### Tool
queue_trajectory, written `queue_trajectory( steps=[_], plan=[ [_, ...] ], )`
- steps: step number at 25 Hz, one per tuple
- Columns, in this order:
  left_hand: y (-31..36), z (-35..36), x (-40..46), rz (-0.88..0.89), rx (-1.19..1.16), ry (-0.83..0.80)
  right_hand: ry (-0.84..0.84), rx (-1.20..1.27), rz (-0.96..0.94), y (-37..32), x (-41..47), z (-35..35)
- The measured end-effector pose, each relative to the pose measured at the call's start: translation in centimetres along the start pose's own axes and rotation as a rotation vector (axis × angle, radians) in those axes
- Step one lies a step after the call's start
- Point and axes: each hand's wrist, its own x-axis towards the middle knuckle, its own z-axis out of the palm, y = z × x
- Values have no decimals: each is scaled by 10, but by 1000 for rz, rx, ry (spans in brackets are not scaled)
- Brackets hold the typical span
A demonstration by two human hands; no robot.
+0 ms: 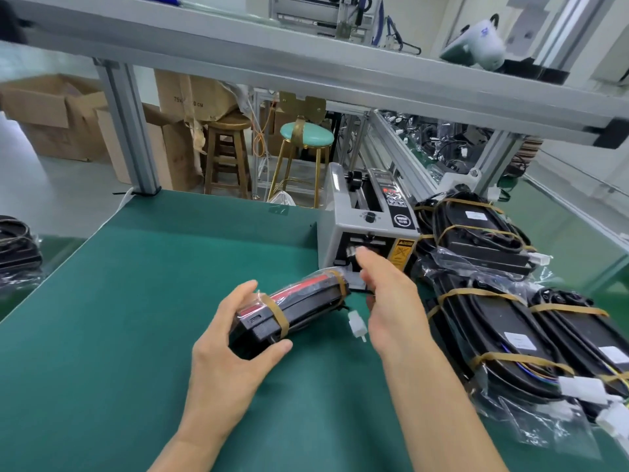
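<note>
- The left hand (224, 338) grips the near end of a long black pack wrapped in clear film, with a red stripe and two tan bands (299, 308). The thumb is under it and the fingers curl over the top.
- The pack lies tilted just in front of the grey box-shaped tape dispenser (367, 216), its far end almost at the outlet. It sits low over the green bench mat (136, 284).
- A white plastic plug on a black lead (355, 324) hangs from the pack, in front of the dispenser.
- The right hand (384, 294) is at the dispenser's outlet with its fingers partly curled. I cannot tell whether it pinches a strip.
- Similar banded black packs in clear bags (483, 240) are piled to the right of the dispenser.
- Judging by this, the banding and bagging are done. Taping this pack and adding it to the pile remain.
</note>
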Motion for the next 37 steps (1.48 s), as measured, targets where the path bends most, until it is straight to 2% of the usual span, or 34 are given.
queue_trajectory(
  steps=[2,4,7,12,24,37],
  plan=[
    [2,3,-2,-6,-3,10,-263,-47,-131,12,-45,5],
    [5,6,-6,-25,-26,26,-364,-127,-210,31,-72,9],
    [9,11,-13,7,-1,50,-292,-274,-238,50,-84,11],
    [13,17,-18,12,14,74,-178,-315,-286,55,-86,12],
    [13,18,-17,1,1,73,-247,-365,-271,52,-84,11],
    [15,20,-19,-4,23,87,-144,-368,-302,58,-83,15]
  ],
)
